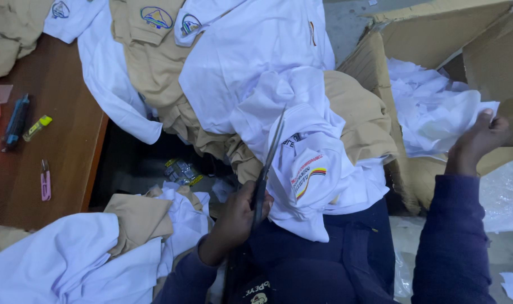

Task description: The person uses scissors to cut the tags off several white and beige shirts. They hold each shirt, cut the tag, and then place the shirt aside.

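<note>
Scissors [267, 169] sit clasped in the left hand [234, 222], blades up against the white shirt [307, 163] on the lap, while the right hand [478, 141] pinches white scrap at the cardboard box [380, 62]; unwatched, the blades could snag fabric.

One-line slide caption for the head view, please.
Left hand holds scissors against a white shirt on the lap; right hand reaches into a cardboard box.

Both arms wear long dark navy sleeves [453, 236] with ribbed cuffs, above dark navy trousers [335, 264].
</note>
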